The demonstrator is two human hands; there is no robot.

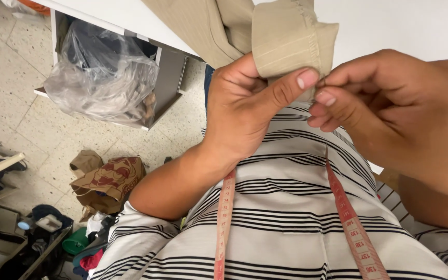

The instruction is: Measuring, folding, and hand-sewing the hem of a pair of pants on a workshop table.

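Observation:
A tan pinstriped garment hangs off a white table, its folded hem toward me. My left hand grips that hem, thumb pressed across the fabric. My right hand pinches at the hem's edge beside the left thumb, fingertips together; whether it holds something small I cannot tell. A red measuring tape hangs round my neck in two strands over my black and white striped shirt.
A clear plastic bag bulges from a shelf under the table at the upper left. On the speckled tile floor lie a crumpled brown paper bag and a pile of mixed items at the lower left.

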